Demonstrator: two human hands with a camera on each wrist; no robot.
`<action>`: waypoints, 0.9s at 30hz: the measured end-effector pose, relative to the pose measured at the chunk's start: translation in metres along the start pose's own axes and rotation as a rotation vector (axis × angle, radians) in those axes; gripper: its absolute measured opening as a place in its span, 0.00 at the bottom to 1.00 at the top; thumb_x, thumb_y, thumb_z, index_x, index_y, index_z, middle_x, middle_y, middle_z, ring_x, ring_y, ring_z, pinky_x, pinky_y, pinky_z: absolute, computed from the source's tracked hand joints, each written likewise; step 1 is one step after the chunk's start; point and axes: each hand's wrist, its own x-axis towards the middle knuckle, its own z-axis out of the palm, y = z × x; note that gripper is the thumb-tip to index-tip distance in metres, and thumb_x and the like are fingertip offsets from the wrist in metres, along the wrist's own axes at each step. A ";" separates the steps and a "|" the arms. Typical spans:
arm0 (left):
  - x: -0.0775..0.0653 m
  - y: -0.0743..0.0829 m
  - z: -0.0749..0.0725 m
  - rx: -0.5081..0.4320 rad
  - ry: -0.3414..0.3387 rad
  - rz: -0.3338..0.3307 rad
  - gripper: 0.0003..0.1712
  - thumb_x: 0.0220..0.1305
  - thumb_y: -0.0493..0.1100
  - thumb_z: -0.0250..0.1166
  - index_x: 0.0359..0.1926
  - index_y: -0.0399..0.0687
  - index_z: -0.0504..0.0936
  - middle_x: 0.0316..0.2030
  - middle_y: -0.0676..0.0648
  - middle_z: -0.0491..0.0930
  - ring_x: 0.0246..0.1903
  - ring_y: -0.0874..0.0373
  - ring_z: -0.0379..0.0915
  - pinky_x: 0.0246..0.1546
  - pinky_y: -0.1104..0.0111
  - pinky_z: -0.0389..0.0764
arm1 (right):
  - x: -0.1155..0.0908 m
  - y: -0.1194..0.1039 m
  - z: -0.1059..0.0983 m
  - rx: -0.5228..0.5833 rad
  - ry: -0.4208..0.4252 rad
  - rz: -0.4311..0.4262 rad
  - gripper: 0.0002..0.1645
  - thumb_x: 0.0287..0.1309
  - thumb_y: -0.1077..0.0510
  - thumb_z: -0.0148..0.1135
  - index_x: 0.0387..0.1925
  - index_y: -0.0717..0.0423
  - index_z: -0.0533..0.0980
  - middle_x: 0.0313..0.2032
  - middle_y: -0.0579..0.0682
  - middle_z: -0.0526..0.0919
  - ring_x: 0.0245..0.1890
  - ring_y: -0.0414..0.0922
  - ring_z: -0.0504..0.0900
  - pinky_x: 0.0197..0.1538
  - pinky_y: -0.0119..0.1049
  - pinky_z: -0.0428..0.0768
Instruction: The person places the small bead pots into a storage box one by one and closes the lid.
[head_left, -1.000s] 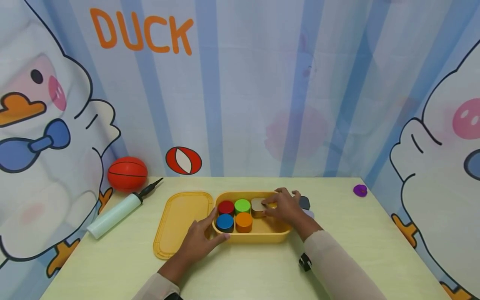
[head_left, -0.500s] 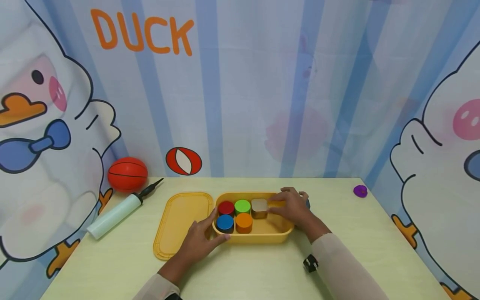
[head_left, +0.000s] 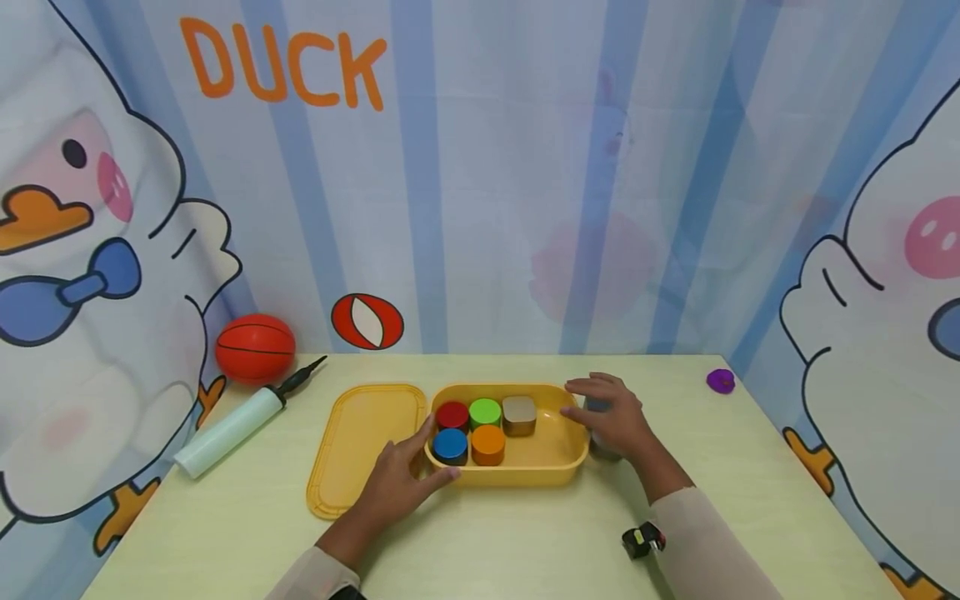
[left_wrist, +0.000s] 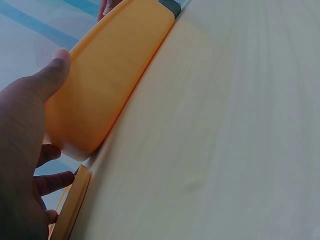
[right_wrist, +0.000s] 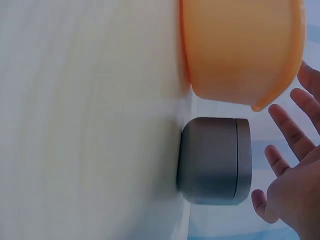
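A yellow open box (head_left: 517,477) holds several small tubs: a red one (head_left: 452,415), a green one (head_left: 485,412), a blue one (head_left: 450,445), an orange one (head_left: 487,443) and a beige rounded-square one (head_left: 519,414). My left hand (head_left: 397,483) holds the box's left end, thumb (left_wrist: 59,65) at the front rim. My right hand (head_left: 617,417) hovers over the box's right end with fingers spread, nothing in it. Beneath it stands a grey rounded container with a lid (right_wrist: 214,161), close beside the box and partly hidden in the head view.
A yellow lid (head_left: 360,458) lies left of the box. Farther left are a pale hand pump (head_left: 232,432) with a black nozzle and a red ball (head_left: 256,347). A small purple item (head_left: 721,382) lies at the table's back right, before a printed curtain.
My right hand has let go of the beige tub and drawn back to the right, over the grey container. The tub stays in the box. My left hand has kept its place.
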 end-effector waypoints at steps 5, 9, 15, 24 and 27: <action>0.000 -0.001 0.000 -0.001 -0.003 0.002 0.57 0.66 0.64 0.77 0.86 0.51 0.60 0.80 0.42 0.71 0.79 0.39 0.70 0.82 0.26 0.48 | -0.009 0.012 -0.009 0.060 0.026 -0.010 0.29 0.65 0.55 0.79 0.65 0.58 0.85 0.70 0.60 0.83 0.81 0.65 0.64 0.79 0.79 0.57; 0.000 -0.001 -0.001 0.003 0.000 0.006 0.57 0.67 0.64 0.77 0.86 0.51 0.61 0.79 0.42 0.71 0.78 0.39 0.70 0.81 0.26 0.49 | -0.016 0.020 -0.018 0.073 0.046 -0.024 0.28 0.65 0.56 0.78 0.65 0.60 0.85 0.70 0.62 0.83 0.80 0.67 0.64 0.78 0.79 0.59; 0.000 0.000 -0.001 0.000 0.001 0.004 0.57 0.66 0.64 0.77 0.86 0.51 0.61 0.79 0.42 0.71 0.78 0.39 0.70 0.82 0.26 0.49 | -0.026 0.033 -0.030 0.057 0.055 -0.010 0.27 0.65 0.56 0.79 0.63 0.59 0.86 0.69 0.64 0.83 0.78 0.68 0.66 0.78 0.79 0.59; 0.000 -0.001 -0.001 0.006 -0.007 0.000 0.57 0.67 0.65 0.76 0.87 0.52 0.60 0.80 0.42 0.71 0.79 0.39 0.69 0.82 0.26 0.49 | -0.042 0.055 -0.042 0.090 0.056 0.048 0.27 0.68 0.52 0.77 0.65 0.56 0.86 0.69 0.61 0.83 0.70 0.37 0.74 0.74 0.72 0.69; 0.001 -0.002 -0.002 0.009 -0.011 0.003 0.57 0.67 0.65 0.76 0.87 0.52 0.59 0.80 0.43 0.70 0.79 0.40 0.69 0.82 0.26 0.48 | -0.045 0.061 -0.044 0.092 0.056 0.076 0.26 0.68 0.51 0.77 0.64 0.54 0.86 0.67 0.60 0.85 0.61 0.19 0.71 0.71 0.64 0.74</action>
